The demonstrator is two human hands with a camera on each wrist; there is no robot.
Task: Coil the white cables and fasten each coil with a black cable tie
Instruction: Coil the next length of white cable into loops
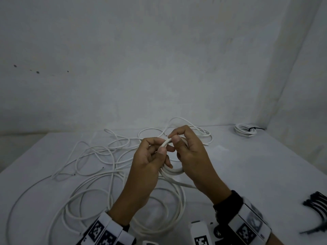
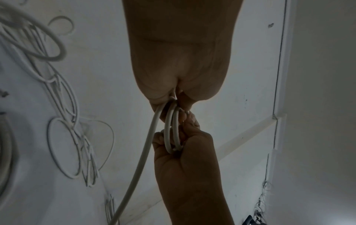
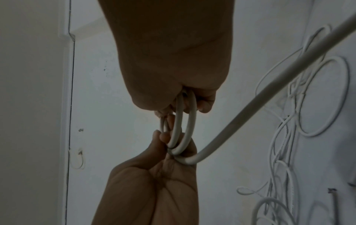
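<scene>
Grip: both hands held one small coil of white cable [image 1: 172, 169] above the table, each hand on an opposite side of the loops.
Left hand: the left hand [image 1: 150, 167] had its fingers curled through the coil, with the thumb [image 1: 161, 152] pressed on the cable's top strand.
Right hand: the right hand [image 1: 192, 154] pinched the upper arc of the coil between thumb and forefinger, the other fingers curled behind the loops.
Coil: in the left wrist view the coil [image 2: 172, 129] showed about two turns standing side by side between the two hands; the right wrist view showed the same turns [image 3: 185, 126] edge on.
Trailing strand: a length of the same cable [image 3: 269, 91] ran from the bottom of the coil, past the right wrist, down toward the table.
Loose cable: more white cable [image 1: 99, 156] lay in tangled loops across the white table [image 1: 247, 165], spread to the left of and beneath the hands.
Finished coil: a bound coil [image 1: 245, 130] sat in the far right corner of the table, well apart from the hands, with a black cable tie [image 1: 254, 128] around it.
Spare ties: a bunch of black cable ties [image 1: 316, 206] lay at the right edge of the table, near the right wrist.
Wrists: marker-printed bands [image 1: 106, 230] were worn on both wrists.
</scene>
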